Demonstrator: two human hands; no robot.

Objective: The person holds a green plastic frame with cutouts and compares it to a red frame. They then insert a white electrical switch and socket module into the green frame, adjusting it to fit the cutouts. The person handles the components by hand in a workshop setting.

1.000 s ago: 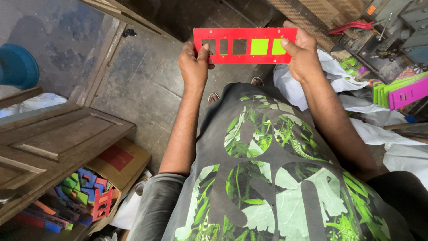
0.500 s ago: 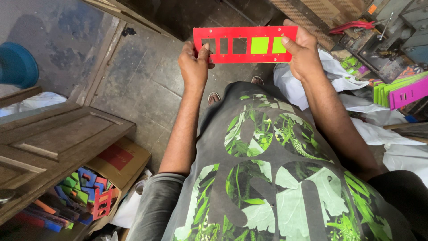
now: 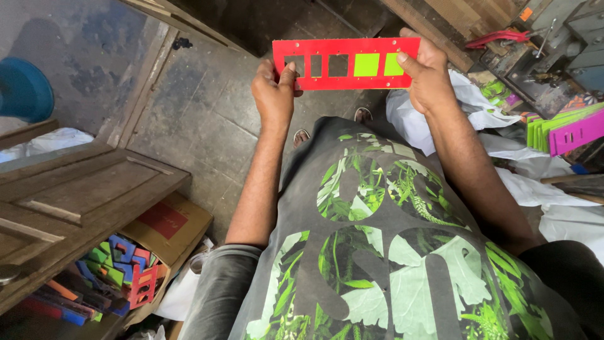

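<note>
Barely anything moved since a second ago: same red strip [image 3: 346, 63], same grip, maybe a hair of drift in the frame and that's it. Still held out flat at arm's length over the grey concrete floor [image 3: 189, 119], long edge running side to side.

Left hand [image 3: 275, 88] clamped on the left end, thumb pressed on the face right by the first cut-out, fingers curled behind. Right hand [image 3: 430, 79] pinching the right end the same way, thumb on top near the last window. Both closed firmly on the strip, nothing loose.

Five square windows in a row along the strip. Three on the left open, floor showing through. Two on the right filled with lime-green squares [image 3: 366, 64]. No change in that count across the frames either, so looks like a pause for a once-over rather than a step in the work, just a guess though.

Around it: cardboard box [image 3: 170, 230] lower left stuffed with coloured foam-looking pieces, wooden furniture [image 3: 82, 189] beside it, and a stack of green and magenta strips [image 3: 566, 129] off to the right on white plastic sheeting [image 3: 541, 182]. Blue tub [image 3: 22, 91] at far left edge.
</note>
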